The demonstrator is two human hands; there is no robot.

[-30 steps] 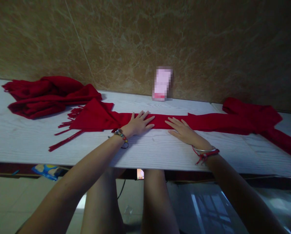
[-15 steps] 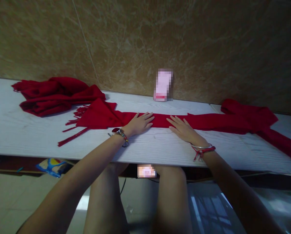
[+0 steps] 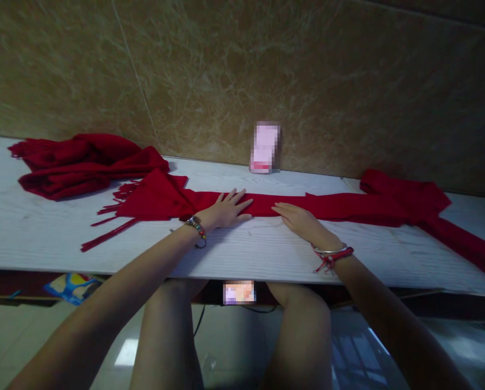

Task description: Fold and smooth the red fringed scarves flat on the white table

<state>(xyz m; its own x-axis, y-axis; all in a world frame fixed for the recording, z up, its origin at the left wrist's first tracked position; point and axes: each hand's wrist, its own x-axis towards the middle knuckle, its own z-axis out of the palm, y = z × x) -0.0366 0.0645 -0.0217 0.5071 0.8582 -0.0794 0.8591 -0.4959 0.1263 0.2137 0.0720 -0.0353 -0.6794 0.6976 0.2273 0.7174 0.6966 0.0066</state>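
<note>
A long red scarf (image 3: 343, 207) with a fringed left end lies stretched across the white tabletop (image 3: 242, 249), folded into a narrow band in the middle. My left hand (image 3: 227, 209) rests flat on the band with its fingers spread. To its right, my right hand (image 3: 297, 218) lies on the same band, fingers stretched out and close together, palm down. A short stretch of red cloth shows between the two hands. Toward the right the scarf is loosely folded over itself, and one end trails to the front right corner.
A second bundle of red fringed cloth (image 3: 88, 165) is heaped at the back left. A blurred pink box-like thing (image 3: 265, 147) leans against the marbled wall (image 3: 210, 70). Under the table are a blue and yellow packet (image 3: 72, 287) and a blurred orange item (image 3: 239, 292).
The fingers of my right hand have drawn together, and those of my left have spread wider. Both hands stay on the scarf. The camera view has shifted slightly.
</note>
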